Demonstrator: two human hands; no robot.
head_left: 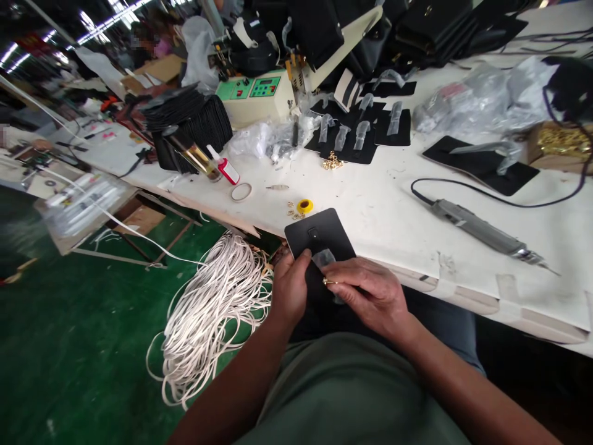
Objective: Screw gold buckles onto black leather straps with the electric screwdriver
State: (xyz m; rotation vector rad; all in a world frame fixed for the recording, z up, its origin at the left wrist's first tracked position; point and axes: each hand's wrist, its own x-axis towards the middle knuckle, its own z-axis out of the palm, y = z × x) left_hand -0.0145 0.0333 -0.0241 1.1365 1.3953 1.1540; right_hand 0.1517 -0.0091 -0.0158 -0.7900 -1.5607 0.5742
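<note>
My left hand [291, 287] is closed on the edge of a black panel [334, 230], thumb on top, held tilted at the table's front edge. The panel carries a small black tab and a strip wrapped in clear plastic [324, 256]. My right hand [370, 290] pinches a small gold-coloured metal fitting [328, 282] over the panel's lower part. Its exact kind is too small to tell. On the table just beyond lie a yellow ring-shaped piece [304, 206] and several small gold fittings [295, 215].
A corded electric screwdriver [486, 228] lies at right, its bit toward the front edge. Behind are more black panels [365, 154], a gold hardware pile [332, 162], a red-and-white bottle [228, 171] and a green-faced machine [254, 99]. Coiled white cord [208, 321] covers the floor at left.
</note>
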